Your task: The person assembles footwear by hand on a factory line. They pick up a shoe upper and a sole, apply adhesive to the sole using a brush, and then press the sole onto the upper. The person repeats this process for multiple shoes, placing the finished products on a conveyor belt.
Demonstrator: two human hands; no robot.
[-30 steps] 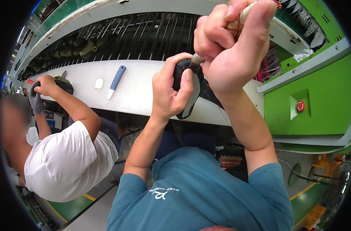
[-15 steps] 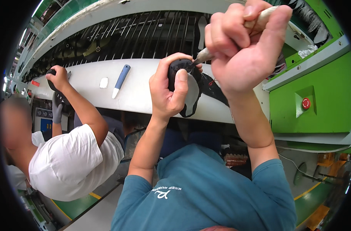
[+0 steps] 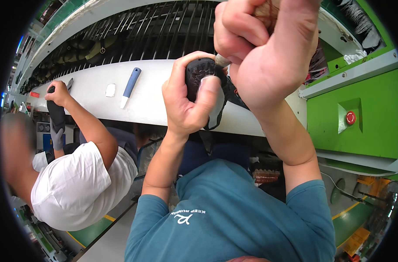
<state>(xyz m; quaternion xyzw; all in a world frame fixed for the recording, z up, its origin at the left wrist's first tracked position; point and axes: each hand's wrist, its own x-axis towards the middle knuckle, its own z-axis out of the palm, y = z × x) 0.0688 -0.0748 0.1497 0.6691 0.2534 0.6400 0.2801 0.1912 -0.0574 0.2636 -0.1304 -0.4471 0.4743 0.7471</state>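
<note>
Gripping a tool (image 3: 222,60) by its wrapped handle in the right hand (image 3: 271,56), clenched and nearest to view. Reaching with its lower end to the upper right edge of the black shoe (image 3: 197,72); cannot tell how deep, with the tip hidden. Could skid off that curved edge if pushed too hard or too flat, and run into bare fingertips just beside it.

Holding the shoe in the left hand (image 3: 181,96), wrapped round its left side with the thumb across the face, above the white bench (image 3: 151,89). Seems braced by hand alone; could therefore twist or tip under the tool's push. Could also get gouged, from aiming past a fist and thumb.

Farther along the bench, to the left, a blue-handled knife (image 3: 131,83), well apart from both hands; could be knocked only by a wide sweep. At the right, on a green panel (image 3: 325,139), a red button (image 3: 350,118); could be struck by an elbow flung outward after a slip. Beyond the bench, thin rods (image 3: 164,37); could swallow a flicked scrap.
</note>
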